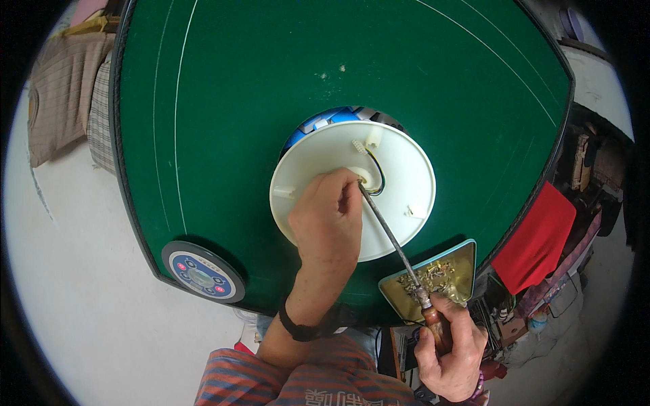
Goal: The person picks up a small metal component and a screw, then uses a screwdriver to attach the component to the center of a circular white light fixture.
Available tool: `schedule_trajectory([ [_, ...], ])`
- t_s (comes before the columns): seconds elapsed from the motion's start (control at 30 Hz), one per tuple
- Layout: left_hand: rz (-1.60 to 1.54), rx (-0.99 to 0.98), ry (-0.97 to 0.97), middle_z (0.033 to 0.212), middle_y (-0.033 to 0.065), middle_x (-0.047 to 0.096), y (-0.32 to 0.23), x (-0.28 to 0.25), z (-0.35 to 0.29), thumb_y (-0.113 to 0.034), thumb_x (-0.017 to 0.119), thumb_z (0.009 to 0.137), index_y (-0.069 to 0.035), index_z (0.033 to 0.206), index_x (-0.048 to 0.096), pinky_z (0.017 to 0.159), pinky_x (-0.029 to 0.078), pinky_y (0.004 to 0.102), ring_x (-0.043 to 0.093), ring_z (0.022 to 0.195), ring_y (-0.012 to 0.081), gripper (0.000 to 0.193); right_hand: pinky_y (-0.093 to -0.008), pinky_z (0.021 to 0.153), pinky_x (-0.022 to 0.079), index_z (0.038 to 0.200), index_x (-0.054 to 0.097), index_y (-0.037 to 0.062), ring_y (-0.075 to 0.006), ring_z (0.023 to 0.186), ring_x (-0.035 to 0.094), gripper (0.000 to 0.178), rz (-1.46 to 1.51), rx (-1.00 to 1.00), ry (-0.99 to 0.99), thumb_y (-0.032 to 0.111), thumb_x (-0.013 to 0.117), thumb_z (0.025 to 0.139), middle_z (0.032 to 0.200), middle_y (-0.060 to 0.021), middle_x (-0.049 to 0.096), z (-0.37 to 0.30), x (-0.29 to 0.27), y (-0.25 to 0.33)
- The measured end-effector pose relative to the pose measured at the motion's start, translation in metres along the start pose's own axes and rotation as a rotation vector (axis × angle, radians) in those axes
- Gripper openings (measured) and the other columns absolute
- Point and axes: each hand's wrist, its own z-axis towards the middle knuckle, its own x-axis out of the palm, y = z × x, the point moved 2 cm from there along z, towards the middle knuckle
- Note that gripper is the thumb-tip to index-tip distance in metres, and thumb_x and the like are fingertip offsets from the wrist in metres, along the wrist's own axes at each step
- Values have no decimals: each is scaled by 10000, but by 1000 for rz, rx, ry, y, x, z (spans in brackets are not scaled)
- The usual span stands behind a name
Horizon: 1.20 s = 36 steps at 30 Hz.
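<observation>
A round white plastic dish [315,152] lies over a round opening in the green table top. Dark, yellow and white wires run from its middle to a small white connector [359,146]. My left hand [328,210] reaches over the dish, its thumb and fingertips pinched at the wires' centre; what they pinch is too small to make out. My right hand [452,348] is wrapped around the wooden handle of a long screwdriver [389,233]. The screwdriver slants up and left, its tip touching or very near my left fingertips.
A rectangular tin [467,260] of small metal screws sits at the table's near right, under the screwdriver shaft. At the near left lies a round control panel [203,272] with buttons. Blue and white tiles [328,119] show in the opening. Red cloth [538,237] hangs beyond the right edge.
</observation>
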Motion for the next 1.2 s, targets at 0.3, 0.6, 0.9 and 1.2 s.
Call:
schedule_trajectory([
  [0.3, 14, -48, 28, 747, 106, 642, 0, 1, 1, -7, 690, 800, -53, 849, 665, 577, 499, 353, 640, 640, 266, 71, -322, 674, 535, 1115, 588, -58, -269, 691, 678, 349, 4, -13, -11, 4, 595, 772, 804, -146, 654, 3, 0, 0],
  [0.6, 9, -62, 19, 753, 112, 668, 1, 2, 5, -40, 688, 805, -57, 837, 667, 602, 510, 368, 666, 680, 279, 42, -349, 681, 545, 1145, 589, -57, -304, 724, 691, 383, -76, -92, 5, -36, 603, 762, 841, -168, 652, 9, -8, 7],
  [0.9, 13, -52, 51, 772, 129, 676, 8, -6, 5, -76, 650, 846, -45, 859, 674, 638, 513, 370, 663, 686, 287, 41, -356, 646, 541, 1140, 595, -39, -303, 739, 697, 392, -219, -136, 20, -57, 620, 749, 869, -167, 658, 9, -14, 21],
  [1.2, -514, -299, 396, 722, 69, 683, -10, -20, -30, -168, 574, 979, 28, 952, 691, 484, 458, 213, 616, 558, 103, 230, -401, 555, 537, 1170, 600, 5, -346, 652, 670, 407, -330, -216, -12, 13, 666, 769, 802, -164, 651, 12, -18, 43],
])
